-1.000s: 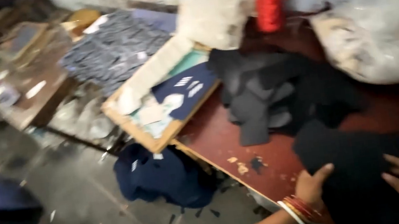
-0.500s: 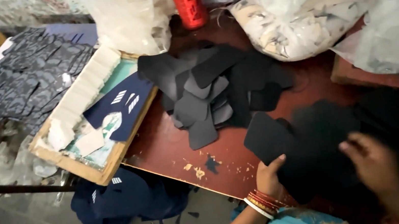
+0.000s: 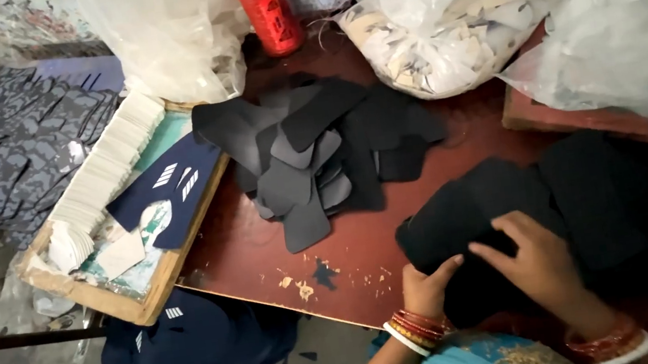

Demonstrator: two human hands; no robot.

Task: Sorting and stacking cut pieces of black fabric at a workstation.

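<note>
My left hand (image 3: 428,287) grips the near edge of a stack of black fabric pieces (image 3: 478,212) on the dark red table (image 3: 250,250). My right hand (image 3: 536,262) rests on top of the same stack, fingers spread and pressing on it. Both wrists wear bangles. A loose pile of grey and black cut pieces (image 3: 313,158) lies further back, near the table's middle.
A wooden tray (image 3: 140,302) at the left holds white pieces and a navy piece. A red thread cone (image 3: 266,10) stands at the back. Plastic bags of white scraps (image 3: 446,32) sit at the back right. Navy cloth (image 3: 188,350) lies on the floor below.
The view has swung right and closer to the table. My hands have drawn together on the black stack, the left one now gripping its edge.
</note>
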